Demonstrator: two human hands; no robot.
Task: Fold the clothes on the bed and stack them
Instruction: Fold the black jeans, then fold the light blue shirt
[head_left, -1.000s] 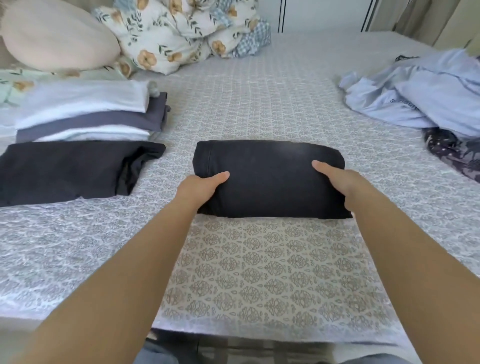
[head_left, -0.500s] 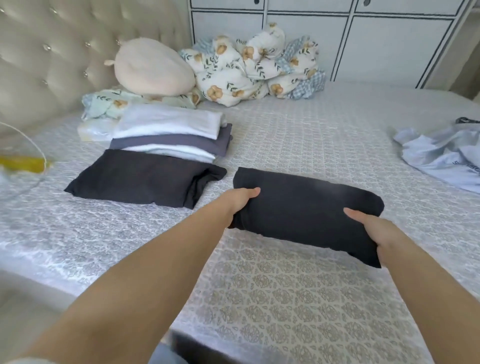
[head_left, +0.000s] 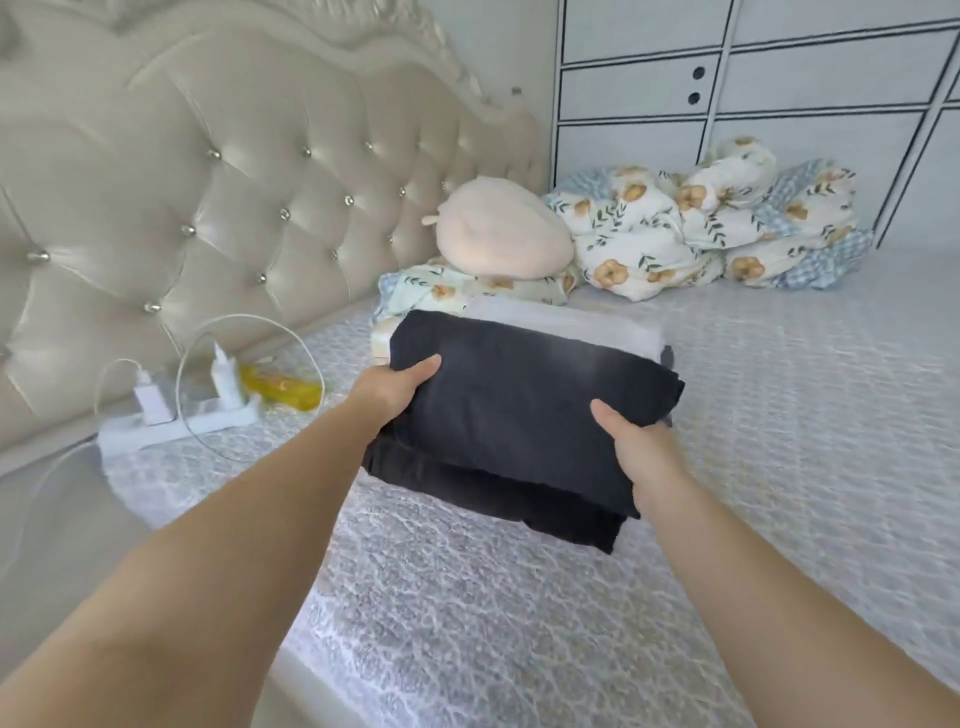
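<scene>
Hands: your left hand (head_left: 396, 387) and right hand (head_left: 631, 448) each gripped an end of the folded dark garment (head_left: 524, 410).
Placing: it hung just over the black folded garment (head_left: 483, 488); you needed edges squared, lowered level.

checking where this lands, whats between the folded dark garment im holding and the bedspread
In the head view, another folded black garment lies on the bedspread directly under the held dark garment, which the left hand and right hand grip.

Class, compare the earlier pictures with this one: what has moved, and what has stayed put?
Both hands, left hand and right hand, carried the folded dark garment leftward, over the other folded dark garment. Their grip is unchanged; the folded stack stayed.
</scene>
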